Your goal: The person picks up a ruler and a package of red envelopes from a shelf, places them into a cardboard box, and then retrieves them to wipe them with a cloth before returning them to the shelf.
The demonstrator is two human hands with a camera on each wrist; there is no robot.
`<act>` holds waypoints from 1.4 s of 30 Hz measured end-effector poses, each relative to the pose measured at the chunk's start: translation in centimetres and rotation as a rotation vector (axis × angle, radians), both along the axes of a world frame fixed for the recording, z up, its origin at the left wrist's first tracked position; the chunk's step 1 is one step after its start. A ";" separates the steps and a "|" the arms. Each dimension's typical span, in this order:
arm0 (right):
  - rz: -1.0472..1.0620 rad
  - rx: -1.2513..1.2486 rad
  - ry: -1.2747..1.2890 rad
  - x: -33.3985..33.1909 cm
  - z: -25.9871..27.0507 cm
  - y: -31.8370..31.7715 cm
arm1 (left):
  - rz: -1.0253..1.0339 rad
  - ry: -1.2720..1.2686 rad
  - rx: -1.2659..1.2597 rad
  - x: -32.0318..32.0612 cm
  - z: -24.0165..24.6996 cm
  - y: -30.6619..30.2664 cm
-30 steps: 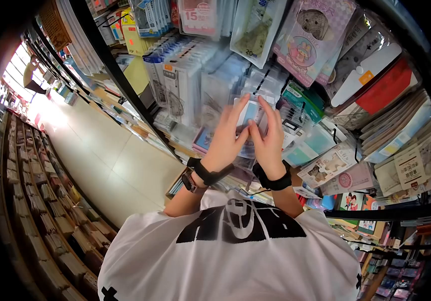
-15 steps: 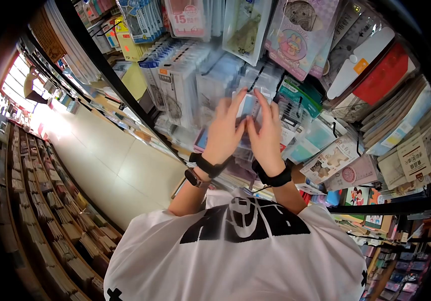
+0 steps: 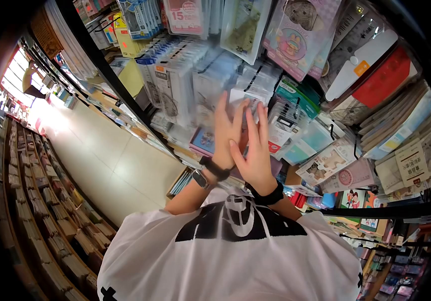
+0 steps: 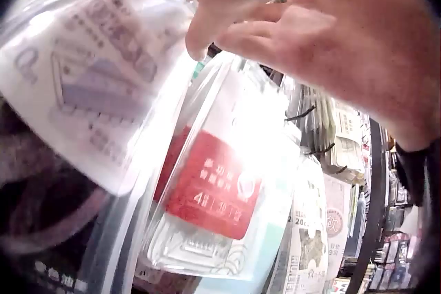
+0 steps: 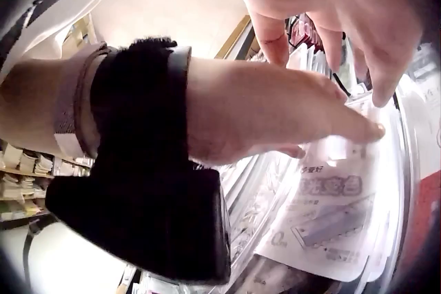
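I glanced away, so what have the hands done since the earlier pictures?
The right hand has shifted left and back; its thumb now overlaps the left hand, whose fingers have spread. The pale blue patch framed between them no longer shows; whether anything was let go, I can't tell. The green packet and red packet stayed put.
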State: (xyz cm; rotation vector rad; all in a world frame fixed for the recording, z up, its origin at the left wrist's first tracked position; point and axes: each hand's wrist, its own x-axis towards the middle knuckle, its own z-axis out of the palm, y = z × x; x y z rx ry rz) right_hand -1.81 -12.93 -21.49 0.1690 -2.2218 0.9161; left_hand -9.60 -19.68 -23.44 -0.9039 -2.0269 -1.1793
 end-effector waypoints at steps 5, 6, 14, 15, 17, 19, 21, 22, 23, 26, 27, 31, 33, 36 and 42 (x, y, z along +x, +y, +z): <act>0.027 -0.087 -0.044 0.1 -0.3 0.3 | -0.241 -0.246 0.098 -2.9 -3.0 1.7; 0.046 -0.105 -0.053 0.2 -0.3 0.3 | -0.243 -0.244 0.099 -3.2 -3.1 1.9; 0.077 -0.093 -0.023 0.9 -0.7 -0.3 | -0.170 0.114 0.080 -3.2 -2.6 1.2; 0.062 -0.097 -0.027 1.2 -0.7 -0.5 | -0.160 0.122 0.080 -3.0 -2.3 0.8; 0.056 -0.104 -0.019 1.6 -0.7 -0.8 | -0.180 0.049 0.026 -2.1 -1.9 -0.3; 0.027 -0.087 -0.013 1.9 -0.9 -1.0 | -0.198 -0.013 -0.004 -0.8 -1.5 -1.8; 0.021 -0.087 -0.013 2.5 -0.8 -1.4 | -0.242 -0.126 -0.005 0.0 -2.2 -2.9; 0.014 -0.106 -0.030 2.8 -0.8 -1.6 | -0.250 -0.132 -0.002 0.5 -2.4 -3.6; 0.007 -0.127 -0.050 3.1 -1.0 -1.8 | -0.246 -0.126 -0.005 1.0 -2.7 -4.1; 0.000 -0.162 -0.047 3.8 -1.5 -2.7 | -0.247 -0.209 -0.013 2.1 -3.7 -5.8; -0.014 -0.187 -0.053 4.1 -1.6 -3.1 | -0.234 -0.214 -0.031 2.5 -4.1 -6.3; -0.006 -0.209 -0.110 5.4 -2.5 -4.8 | -0.212 -0.250 -0.073 4.1 -4.8 -8.7; -0.032 -0.155 -0.103 6.1 -2.8 -6.0 | -0.217 -0.278 -0.083 5.0 -5.1 -9.9; -0.041 -0.189 -0.132 7.1 -2.8 -8.2 | -0.241 -0.292 -0.084 6.4 -5.7 -11.7; 0.005 -0.198 -0.146 9.3 -3.4 -12.9 | -0.242 -0.350 -0.116 9.7 -5.6 -17.4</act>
